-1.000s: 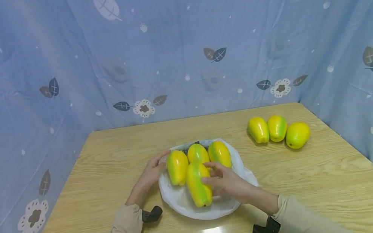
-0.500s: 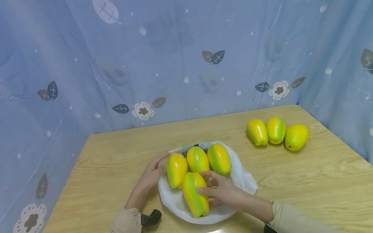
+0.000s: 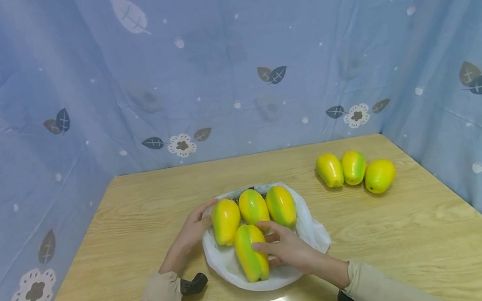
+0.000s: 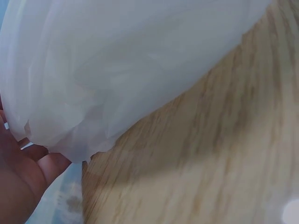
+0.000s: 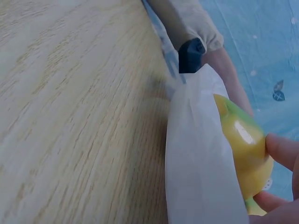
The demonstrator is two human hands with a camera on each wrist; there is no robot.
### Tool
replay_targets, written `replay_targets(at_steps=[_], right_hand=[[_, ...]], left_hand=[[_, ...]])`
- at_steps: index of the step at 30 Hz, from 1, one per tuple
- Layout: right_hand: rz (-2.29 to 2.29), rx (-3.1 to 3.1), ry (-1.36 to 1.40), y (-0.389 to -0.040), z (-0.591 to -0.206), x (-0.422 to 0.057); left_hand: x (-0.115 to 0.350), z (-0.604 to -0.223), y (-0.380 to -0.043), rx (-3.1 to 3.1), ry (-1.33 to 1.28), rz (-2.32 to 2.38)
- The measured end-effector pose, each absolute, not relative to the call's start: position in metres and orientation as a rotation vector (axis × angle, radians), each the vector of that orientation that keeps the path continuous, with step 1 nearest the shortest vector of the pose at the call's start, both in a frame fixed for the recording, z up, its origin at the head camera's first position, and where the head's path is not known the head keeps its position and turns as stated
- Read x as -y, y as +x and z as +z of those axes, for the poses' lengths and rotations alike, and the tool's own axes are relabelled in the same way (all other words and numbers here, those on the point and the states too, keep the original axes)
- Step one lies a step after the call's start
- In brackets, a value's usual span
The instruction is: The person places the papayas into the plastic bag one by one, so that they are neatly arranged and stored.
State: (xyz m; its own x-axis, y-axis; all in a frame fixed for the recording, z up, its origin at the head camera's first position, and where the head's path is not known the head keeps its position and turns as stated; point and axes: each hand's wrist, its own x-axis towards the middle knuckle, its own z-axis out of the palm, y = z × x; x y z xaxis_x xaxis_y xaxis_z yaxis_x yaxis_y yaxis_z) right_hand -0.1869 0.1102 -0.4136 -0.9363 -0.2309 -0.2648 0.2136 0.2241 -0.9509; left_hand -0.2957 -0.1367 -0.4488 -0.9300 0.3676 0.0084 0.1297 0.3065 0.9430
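Note:
In the head view, a round dark-rimmed basket covered with a white plastic bag (image 3: 224,270) stands on the table. My right hand (image 3: 287,247) pinches the near mango (image 3: 251,253), yellow with a green stripe, low inside it. The right wrist view shows the thumb (image 5: 280,150) and fingertips against that mango (image 5: 245,147). Behind it lie a left mango (image 3: 226,221), a middle mango (image 3: 253,205) and a right mango (image 3: 281,205). At the left rim, my left hand (image 3: 193,229) holds the basket's edge; the bag partly hides its fingertips in the left wrist view.
Three more mangoes sit together at the table's back right: one on the left (image 3: 329,170), one in the middle (image 3: 353,167), one on the right (image 3: 380,175). A blue patterned curtain (image 3: 233,73) encloses the wooden table (image 3: 140,195) at the back and sides.
My right hand has brought the near mango toward the basket's front and slightly left, lowering it. By now it has nearly stopped. My left hand has stayed at the rim; the head view has shifted slightly.

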Motion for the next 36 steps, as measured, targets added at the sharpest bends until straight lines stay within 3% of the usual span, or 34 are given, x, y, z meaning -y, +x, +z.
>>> replay_targets(at_steps=[23,36], right_hand=[[-1.713,-2.12,-0.007,-0.189,-0.405,-0.112],[-1.764,-2.081,-0.126,-0.199,-0.382,-0.183]], left_hand=[[0.137,-0.447,-0.297,-2.361,0.439,1.64],[0.141,-0.451,-0.299,-2.338,0.464,1.633]])
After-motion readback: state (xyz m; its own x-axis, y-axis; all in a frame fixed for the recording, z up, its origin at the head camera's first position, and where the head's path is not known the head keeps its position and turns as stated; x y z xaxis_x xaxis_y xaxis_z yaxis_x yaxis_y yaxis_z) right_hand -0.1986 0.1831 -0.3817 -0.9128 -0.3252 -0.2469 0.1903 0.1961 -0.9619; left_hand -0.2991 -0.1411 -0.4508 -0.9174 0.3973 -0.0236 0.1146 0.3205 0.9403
